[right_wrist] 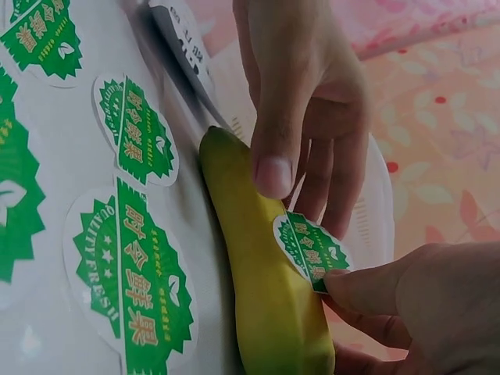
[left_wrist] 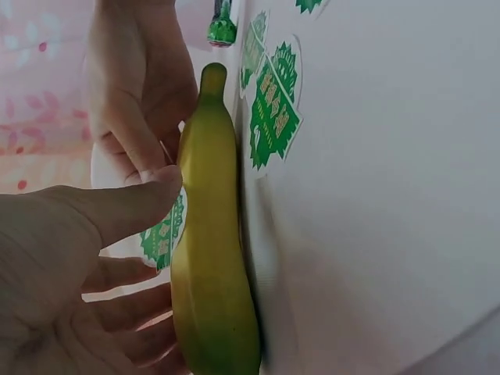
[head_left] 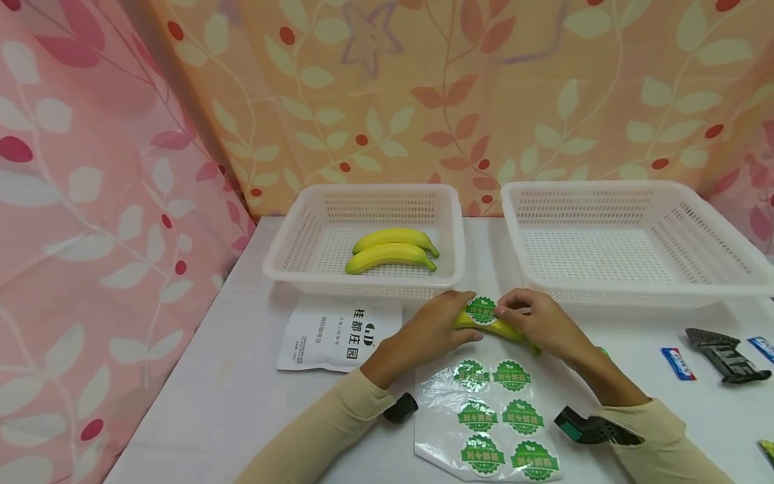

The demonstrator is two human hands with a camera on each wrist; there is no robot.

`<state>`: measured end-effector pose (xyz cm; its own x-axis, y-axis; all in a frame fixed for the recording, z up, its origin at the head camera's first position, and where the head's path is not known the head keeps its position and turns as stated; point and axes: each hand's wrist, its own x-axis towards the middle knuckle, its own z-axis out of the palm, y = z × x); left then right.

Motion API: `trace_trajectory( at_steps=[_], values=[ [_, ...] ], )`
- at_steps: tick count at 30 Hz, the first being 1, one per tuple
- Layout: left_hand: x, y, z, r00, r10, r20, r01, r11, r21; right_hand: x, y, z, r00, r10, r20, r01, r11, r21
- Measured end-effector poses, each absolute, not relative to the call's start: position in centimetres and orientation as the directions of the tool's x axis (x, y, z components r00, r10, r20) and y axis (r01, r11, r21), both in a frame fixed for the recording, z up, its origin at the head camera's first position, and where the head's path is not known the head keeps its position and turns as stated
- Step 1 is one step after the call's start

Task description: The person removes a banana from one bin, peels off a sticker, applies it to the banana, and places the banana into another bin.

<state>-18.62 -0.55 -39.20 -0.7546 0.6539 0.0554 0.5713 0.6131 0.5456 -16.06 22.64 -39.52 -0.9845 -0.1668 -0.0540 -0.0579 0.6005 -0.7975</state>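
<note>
From the head view, we see the left hand [head_left: 423, 329] gripping the blunt end of a yellow banana [head_left: 510, 329], thumb on the near side and fingers on the far side. The right hand [head_left: 547, 323] pinches the edge of a green-and-white sticker [head_left: 482, 310] on the banana, between the two hands. Nearer to us than both hands, a clear sheet [head_left: 435, 410] with rows of similar stickers lies on the white surface [head_left: 199, 376]. Left of the left hand we find a white pouch [head_left: 326, 336]; beyond that hand stands a white basket [head_left: 338, 279] holding two more bananas [head_left: 387, 255]. A larger basket [head_left: 635, 290] stands beyond the right hand, and well to that hand's right lie a blue-and-white packet [head_left: 678, 364] and a dark-wrapped one [head_left: 728, 356].

In the left wrist view, we see the left thumb against the banana's side, with the sticker partly hidden beside it; the right hand is near the stem.

In the right wrist view, the right thumb presses the sticker's outer edge while its other edge meets the peel. We see the left thumb on the banana just across from it.
</note>
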Motion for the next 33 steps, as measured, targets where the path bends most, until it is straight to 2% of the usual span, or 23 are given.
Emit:
trace_trajectory(
  at_steps=[7,13,17,20,24,33],
  values=[
    [-18.9,0.0,-39.4,-0.790,0.612,0.040,0.542,0.666,0.513,-16.1,22.4,-39.6,-0.983,-0.180,-0.044,-0.074,0.596,-0.799],
    [-19.1,0.0,-39.5,-0.800,0.598,0.043,0.523,0.662,0.538,-15.9,22.1,-39.5,-0.982,-0.186,-0.014,-0.104,0.612,-0.784],
    [-19.2,0.0,-39.5,-0.807,0.589,0.042,0.508,0.656,0.558,-15.6,22.0,-39.3,-0.982,-0.184,0.043,-0.147,0.599,-0.787],
    [-19.2,-0.1,-39.6,-0.802,0.594,0.057,0.520,0.649,0.555,-15.5,21.9,-39.5,-0.967,-0.239,0.089,-0.215,0.580,-0.785],
    [-19.1,-0.2,-39.7,-0.791,0.606,0.080,0.542,0.635,0.551,-15.4,21.6,-39.9,-0.942,-0.318,0.111,-0.295,0.620,-0.727],
    [-19.2,-0.3,-39.8,-0.772,0.624,0.122,0.586,0.624,0.516,-15.4,21.7,-40.2,-0.940,-0.309,0.142,-0.328,0.711,-0.622]
  ],
)
